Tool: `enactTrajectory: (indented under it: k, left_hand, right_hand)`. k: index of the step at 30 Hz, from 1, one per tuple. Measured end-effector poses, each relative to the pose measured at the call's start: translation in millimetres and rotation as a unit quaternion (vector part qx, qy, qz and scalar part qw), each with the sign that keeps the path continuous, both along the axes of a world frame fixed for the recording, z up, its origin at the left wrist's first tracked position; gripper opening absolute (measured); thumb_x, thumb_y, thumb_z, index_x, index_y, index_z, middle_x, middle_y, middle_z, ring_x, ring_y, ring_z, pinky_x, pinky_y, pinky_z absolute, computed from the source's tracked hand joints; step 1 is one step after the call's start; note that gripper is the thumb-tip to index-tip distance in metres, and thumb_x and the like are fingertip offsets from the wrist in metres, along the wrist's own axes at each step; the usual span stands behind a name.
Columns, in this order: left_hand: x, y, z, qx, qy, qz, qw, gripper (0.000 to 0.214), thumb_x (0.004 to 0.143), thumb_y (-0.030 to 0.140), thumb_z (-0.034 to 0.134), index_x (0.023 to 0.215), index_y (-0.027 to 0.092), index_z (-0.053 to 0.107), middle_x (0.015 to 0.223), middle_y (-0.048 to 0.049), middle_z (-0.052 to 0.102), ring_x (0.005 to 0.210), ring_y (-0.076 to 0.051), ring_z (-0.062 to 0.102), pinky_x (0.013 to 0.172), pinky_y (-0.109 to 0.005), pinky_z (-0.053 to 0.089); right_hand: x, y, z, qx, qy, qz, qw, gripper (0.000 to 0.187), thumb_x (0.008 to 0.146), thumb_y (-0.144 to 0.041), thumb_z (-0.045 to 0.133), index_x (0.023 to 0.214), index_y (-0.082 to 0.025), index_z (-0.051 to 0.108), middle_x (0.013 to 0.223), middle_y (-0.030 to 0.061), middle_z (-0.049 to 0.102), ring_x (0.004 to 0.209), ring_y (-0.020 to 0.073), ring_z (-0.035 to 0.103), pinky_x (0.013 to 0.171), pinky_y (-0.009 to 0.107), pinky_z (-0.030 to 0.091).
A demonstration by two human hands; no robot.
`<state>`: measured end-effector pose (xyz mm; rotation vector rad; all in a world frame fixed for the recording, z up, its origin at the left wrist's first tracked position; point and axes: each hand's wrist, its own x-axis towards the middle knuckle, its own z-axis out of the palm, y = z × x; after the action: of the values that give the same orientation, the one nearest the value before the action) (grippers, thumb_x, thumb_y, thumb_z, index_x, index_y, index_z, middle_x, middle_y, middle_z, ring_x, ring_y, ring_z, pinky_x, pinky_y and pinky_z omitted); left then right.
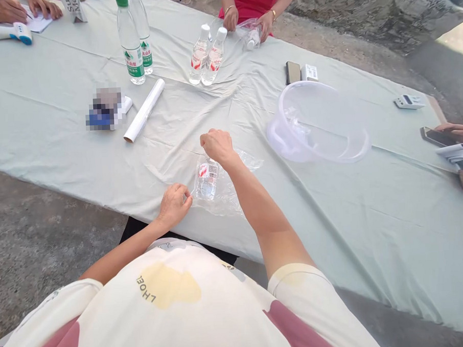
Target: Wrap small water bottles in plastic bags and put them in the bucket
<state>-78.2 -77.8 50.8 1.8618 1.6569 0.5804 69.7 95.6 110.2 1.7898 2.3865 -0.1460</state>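
Note:
A clear plastic bag (232, 194) lies flat on the table in front of me. Inside it, or under its film, is a small water bottle (208, 180) with a red and white label, lying with its base toward me. My left hand (174, 204) pinches the bag's near left edge between thumb and finger. Over the bottle's far end is my right hand (217, 144), its fingers curled closed. The hand hides the bottle's cap, and what its fingers grip cannot be made out.
On the cloth-covered table (402, 207) stand two small bottles (207, 57), two green-capped bottles (133, 50), a white roll (144, 111) and a translucent basin (291, 135). Across from me a person in red handles a bagged bottle (252, 39). Other people's hands show left and right.

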Motion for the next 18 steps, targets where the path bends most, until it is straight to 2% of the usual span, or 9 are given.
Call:
enactTrajectory:
  k: [3,6,10,13,15,18]
  left_hand:
    - [9,-2,-3.4,0.069,-0.081,0.000,0.994,0.007,0.088,0.016,0.055,0.084,0.021,0.056,0.104,-0.0062,0.065,0.096,-0.020,0.063,0.084,-0.034,0.051]
    - [22,-2,-10.9,0.156,-0.084,-0.036,0.984,0.009,0.090,0.016,0.053,0.084,0.021,0.056,0.116,-0.0096,0.065,0.106,-0.022,0.063,0.090,-0.037,0.052]
    - [40,-2,-14.1,0.248,-0.025,-0.119,0.961,0.013,0.095,0.019,0.050,0.090,0.020,0.062,0.121,-0.0127,0.067,0.115,-0.026,0.062,0.094,-0.041,0.052]
    - [53,-4,-8.7,0.274,0.055,-0.189,0.941,0.017,0.095,0.030,0.056,0.102,0.019,0.067,0.128,-0.0135,0.066,0.124,-0.030,0.058,0.101,-0.045,0.048]
    - [63,-4,-4.7,0.280,0.102,-0.236,0.925,0.028,0.093,0.039,0.061,0.110,0.018,0.067,0.135,-0.0142,0.063,0.130,-0.033,0.054,0.106,-0.050,0.043]
    - [79,-2,-0.7,0.287,0.151,-0.280,0.903,0.040,0.088,0.046,0.068,0.116,0.017,0.067,0.139,-0.0150,0.060,0.132,-0.035,0.051,0.109,-0.053,0.038]
  right_hand:
    - [25,-11,1.2,0.002,0.077,-0.024,0.997,0.036,0.088,-0.010,0.044,0.104,-0.020,0.075,0.111,0.0136,0.067,0.086,0.0225,0.062,0.075,0.033,0.042]
    - [48,-20,-8.4,0.013,0.173,-0.030,0.984,0.035,0.086,-0.011,0.044,0.102,-0.017,0.075,0.102,0.0114,0.071,0.088,0.0219,0.063,0.081,0.033,0.045]
    - [74,-28,-32.0,0.020,0.298,-0.070,0.952,0.034,0.084,-0.012,0.046,0.101,-0.017,0.075,0.101,0.0068,0.075,0.091,0.0201,0.065,0.088,0.033,0.048]
    - [86,-35,-47.7,0.035,0.351,-0.089,0.931,0.031,0.091,-0.024,0.047,0.101,-0.019,0.075,0.106,0.0063,0.076,0.097,0.0201,0.067,0.090,0.033,0.049]
    - [91,-40,-54.9,0.041,0.356,-0.077,0.931,0.035,0.097,-0.037,0.045,0.101,-0.019,0.075,0.109,0.0072,0.075,0.104,0.0213,0.066,0.095,0.035,0.047]
    - [93,-47,-61.1,0.049,0.321,-0.049,0.944,0.043,0.098,-0.049,0.045,0.097,-0.019,0.076,0.112,0.0093,0.072,0.112,0.0234,0.061,0.106,0.038,0.041]
